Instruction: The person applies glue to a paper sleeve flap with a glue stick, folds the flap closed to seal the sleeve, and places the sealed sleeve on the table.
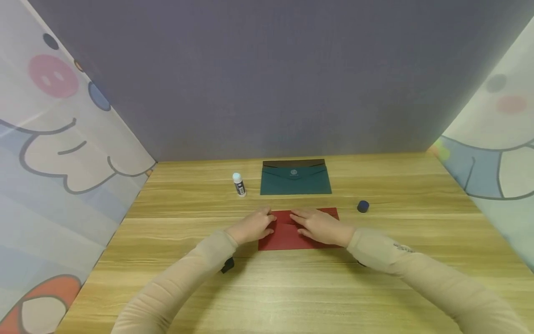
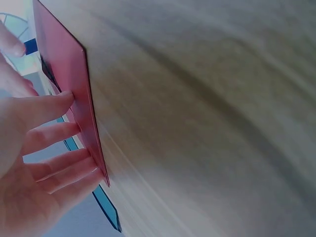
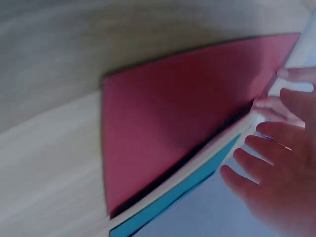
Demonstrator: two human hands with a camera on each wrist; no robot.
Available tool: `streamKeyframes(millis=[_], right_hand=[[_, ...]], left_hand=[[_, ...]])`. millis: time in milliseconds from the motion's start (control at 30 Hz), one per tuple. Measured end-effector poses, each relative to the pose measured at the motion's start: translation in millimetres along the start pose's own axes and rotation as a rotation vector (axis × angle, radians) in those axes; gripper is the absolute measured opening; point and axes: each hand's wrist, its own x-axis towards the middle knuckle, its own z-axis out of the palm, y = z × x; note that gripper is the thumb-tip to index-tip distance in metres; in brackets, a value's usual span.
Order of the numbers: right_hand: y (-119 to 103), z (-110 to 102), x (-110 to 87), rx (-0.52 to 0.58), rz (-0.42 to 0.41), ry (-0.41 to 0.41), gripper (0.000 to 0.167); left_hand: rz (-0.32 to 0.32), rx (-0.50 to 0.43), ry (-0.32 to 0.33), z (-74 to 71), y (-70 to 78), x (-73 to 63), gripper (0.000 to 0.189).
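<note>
A red envelope [image 1: 288, 239] lies flat on the wooden table before me, its flap along the far side. My left hand [image 1: 253, 226] rests on its left end; in the left wrist view the fingertips [image 2: 74, 129] touch the red paper with the fingers fairly straight. Over the upper middle of the envelope is my right hand [image 1: 319, 226], fingers stretched out towards the left. The right wrist view shows those fingers spread and extended near the flap edge, pinching nothing. Whether every right fingertip touches the paper I cannot tell.
Beyond the red envelope lies a dark green envelope [image 1: 296, 185] with its flap raised. A white glue stick [image 1: 239, 184] stands left of it, and a small dark blue cap [image 1: 363, 206] sits to the right. A grey wall [image 1: 292, 83] bounds the table's far edge.
</note>
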Motion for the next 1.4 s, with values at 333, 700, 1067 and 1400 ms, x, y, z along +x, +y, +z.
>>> streamKeyframes(millis=[333, 700, 1067, 1400], right_hand=[[-12.7, 11.0, 7.9, 0.067, 0.056, -0.196, 0.057], [-2.0, 15.2, -8.1, 0.137, 0.079, -0.148, 0.054], [27.3, 15.9, -40.2, 0.205, 0.094, -0.093, 0.049], [33.8, 10.8, -42.5, 0.202, 0.077, -0.095, 0.044]], left_hand=[[-0.034, -0.022, -0.031, -1.0, -0.4, 2.7, 0.034], [-0.052, -0.057, -0.038, -3.4, -1.7, 3.1, 0.033], [-0.022, -0.054, -0.021, -1.5, -2.1, 0.0, 0.033], [-0.024, -0.044, -0.025, -2.4, -0.9, 0.7, 0.033]])
